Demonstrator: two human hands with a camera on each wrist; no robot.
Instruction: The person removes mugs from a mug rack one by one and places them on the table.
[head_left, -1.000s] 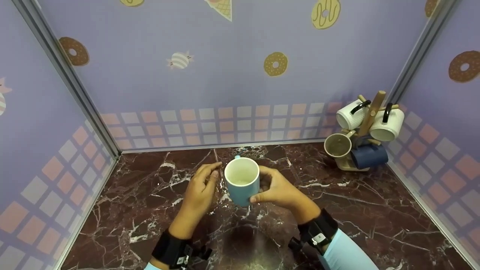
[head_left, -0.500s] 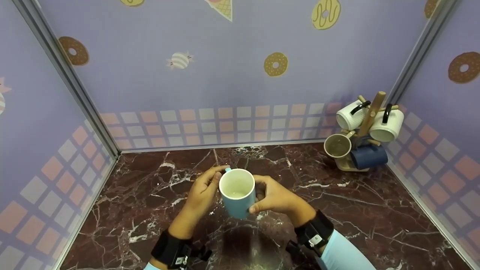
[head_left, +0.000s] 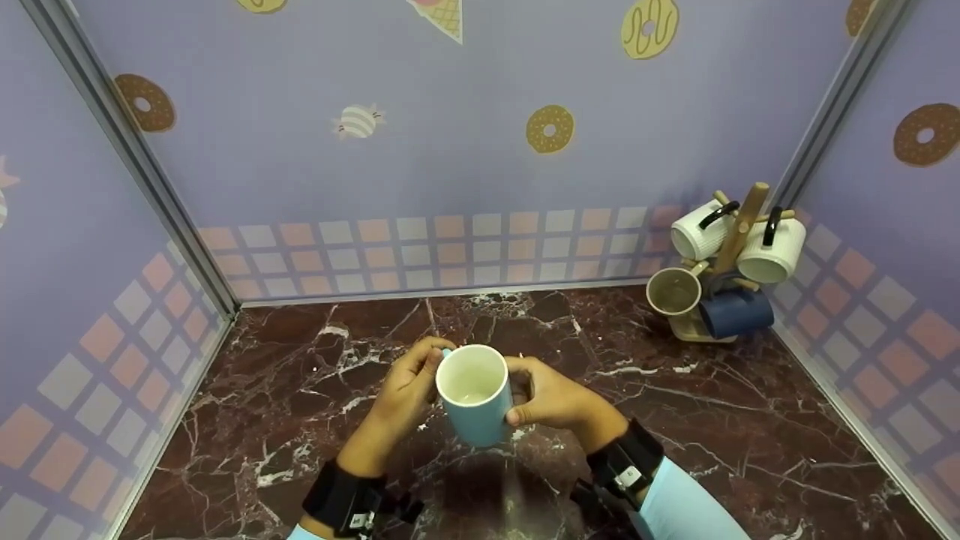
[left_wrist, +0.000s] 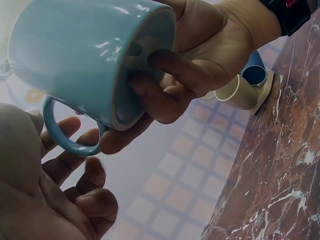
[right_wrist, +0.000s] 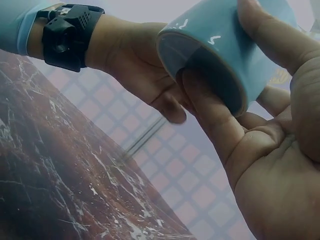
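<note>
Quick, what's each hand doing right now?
Left hand: fingers curled at the handle of the light blue mug, touching it.
Right hand: grips the mug's body and base, held above the marble counter.

Bare marble countertop [head_left: 285, 420] lies open around the hands from six through twelve o'clock. At two o'clock a wooden mug tree [head_left: 739, 229] hung with mugs fills the corner; walls [head_left: 450, 165] close three sides.
</note>
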